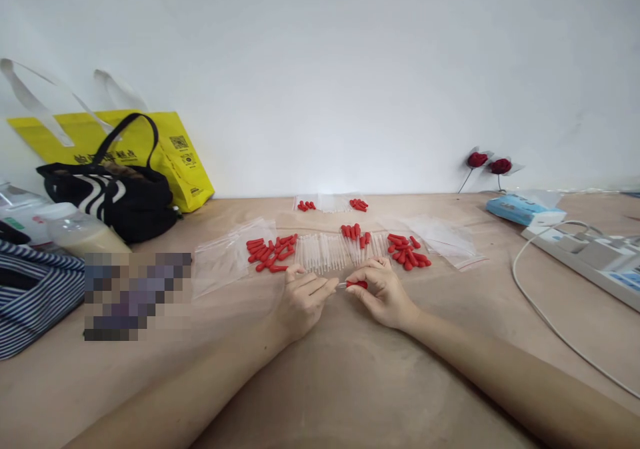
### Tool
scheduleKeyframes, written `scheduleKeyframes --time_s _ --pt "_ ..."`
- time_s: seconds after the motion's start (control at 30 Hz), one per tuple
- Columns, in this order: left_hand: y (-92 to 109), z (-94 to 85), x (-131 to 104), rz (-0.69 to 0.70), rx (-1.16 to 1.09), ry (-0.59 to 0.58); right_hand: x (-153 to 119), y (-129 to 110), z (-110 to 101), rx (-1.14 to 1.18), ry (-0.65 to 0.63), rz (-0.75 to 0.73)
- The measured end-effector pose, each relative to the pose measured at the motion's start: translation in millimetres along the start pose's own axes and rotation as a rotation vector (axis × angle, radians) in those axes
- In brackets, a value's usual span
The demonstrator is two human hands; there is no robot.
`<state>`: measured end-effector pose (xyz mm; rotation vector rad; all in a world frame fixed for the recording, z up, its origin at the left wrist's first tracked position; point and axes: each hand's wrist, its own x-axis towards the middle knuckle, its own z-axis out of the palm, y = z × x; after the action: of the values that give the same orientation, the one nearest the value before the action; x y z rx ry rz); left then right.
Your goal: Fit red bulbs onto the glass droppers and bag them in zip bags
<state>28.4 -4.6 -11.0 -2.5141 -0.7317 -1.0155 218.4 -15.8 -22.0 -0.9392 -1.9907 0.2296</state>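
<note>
My left grip (306,302): pinching clear tube (342,285) | right grip (383,293): clamping red bulb (358,285) at its end | 12 o'clock: few capped-looking tubes (351,231); bare tubes (320,253), loose bulbs (410,253) lying unjoined

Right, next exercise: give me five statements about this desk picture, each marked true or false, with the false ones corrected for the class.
1. The right hand holds a red cap. True.
2. Nothing spans the gap between the left hand and the right. False: a clear tube does.
3. Thin tubes lie between the left pile and right pile of red caps. True.
4. The yellow bag stands in front of the black bag. False: it stands behind it.
5. Two dark red flowers show against the wall, right of centre. True.
</note>
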Motion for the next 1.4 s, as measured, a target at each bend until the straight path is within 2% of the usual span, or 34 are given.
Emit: scheduleKeyframes --time_s 0.23,0.43,0.57,0.77,0.97,1.07,1.23,1.4 --pt "-0.9 -0.1 -1.5 0.049 0.018 -0.035 -0.1 -0.1 -4.4 -0.166 -0.095 -0.164" --pt "-1.0 1.8 -2.6 0.068 0.042 -0.029 1.2 -4.7 -1.7 -0.286 -0.088 -0.237" --pt "0.2 1.6 -1.5 0.060 0.065 -0.014 1.2 -5.2 0.7 -0.303 -0.068 -0.226" --pt "-5.4 0.4 1.4 0.075 0.102 0.029 1.3 1.0 -3.0 -0.220 -0.070 -0.100" --pt "-9.3 -2.0 2.6 0.136 0.197 0.070 0.9 0.0 -7.6 -0.344 -0.081 -0.086" --pt "-8.9 -1.0 2.0 0.138 0.217 0.056 0.4 -2.1 -7.9 -0.399 -0.096 -0.112" --pt "-8.5 4.9 -1.4 0.069 0.174 -0.002 -0.2 -2.4 -8.2 -0.406 -0.051 -0.146" --pt "-5.4 3.8 0.1 0.022 0.102 -0.043 1.0 -1.8 -5.6 -0.374 -0.085 -0.151"
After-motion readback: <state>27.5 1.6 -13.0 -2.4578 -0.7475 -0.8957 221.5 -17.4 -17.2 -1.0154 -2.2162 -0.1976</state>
